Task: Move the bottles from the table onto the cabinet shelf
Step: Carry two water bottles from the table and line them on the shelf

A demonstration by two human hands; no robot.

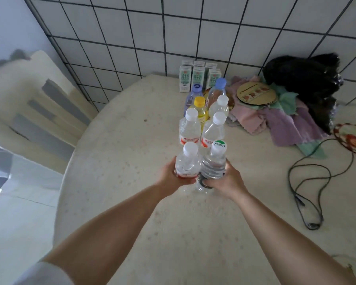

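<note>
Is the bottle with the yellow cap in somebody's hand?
No, the yellow-capped bottle stands on the table among other bottles, while the left hand and right hand each hold a clear one.

Eight clear plastic bottles stand upright in two rows on the table point(132, 202). Nearest are a red-labelled white-capped bottle point(187, 161) and, touching its right side, a green-and-white-capped bottle point(213, 161). Behind them stand two red-labelled white-capped bottles point(190, 128), then a yellow-capped bottle point(199, 109) beside another white-capped one point(219, 105), and farthest two blue-capped bottles point(217, 90).
</note>
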